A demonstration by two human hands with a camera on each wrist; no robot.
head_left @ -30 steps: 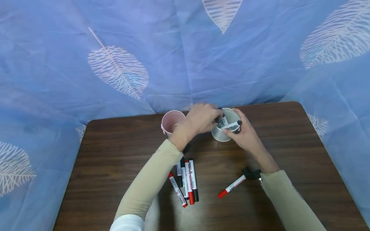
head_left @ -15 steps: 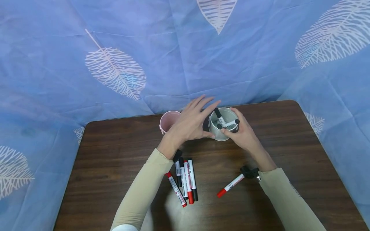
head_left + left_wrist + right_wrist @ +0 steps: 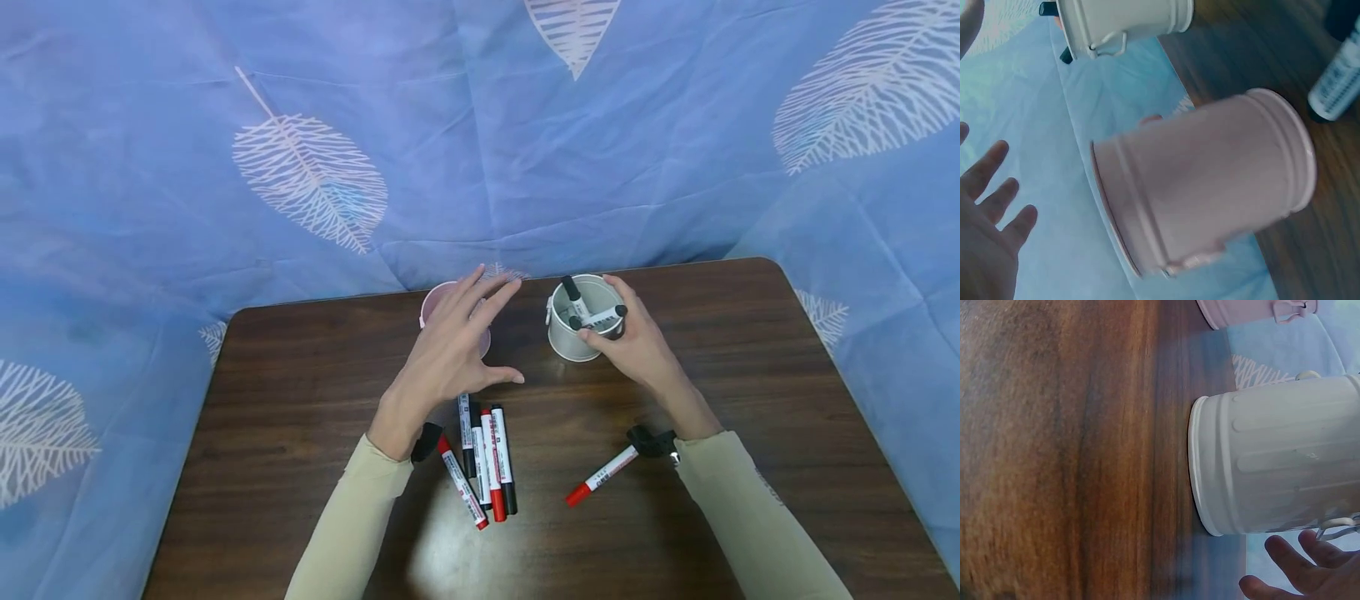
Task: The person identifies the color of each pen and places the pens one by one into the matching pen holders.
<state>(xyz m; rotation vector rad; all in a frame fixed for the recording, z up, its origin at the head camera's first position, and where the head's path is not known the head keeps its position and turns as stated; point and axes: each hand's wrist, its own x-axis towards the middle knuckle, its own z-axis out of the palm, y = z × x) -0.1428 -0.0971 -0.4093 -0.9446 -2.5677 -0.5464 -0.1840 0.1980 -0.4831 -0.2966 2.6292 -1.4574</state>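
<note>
My left hand (image 3: 442, 350) is held with fingers spread and thumb apart, holding nothing, over the pink bucket (image 3: 1204, 181), which it partly covers in the head view. To the right stands a small white bucket (image 3: 573, 343) with black-capped markers (image 3: 603, 318) leaning inside it. My right hand (image 3: 643, 354) holds that bucket by its right side, thumb at the front of the rim and fingers toward the back. Below the left hand lies a group of markers (image 3: 502, 450) with red and black ends. One red-and-white marker (image 3: 611, 469) lies near the right wrist.
Both buckets stand near the back edge of the dark wooden table (image 3: 300, 417). Behind it hangs a blue cloth (image 3: 420, 125) with white leaf prints. Each wrist wears a black strap with a camera.
My left hand has let go of a black-capped marker in the white bucket, spread its fingers and moved left and toward me. The right hand keeps its hold on the bucket.
</note>
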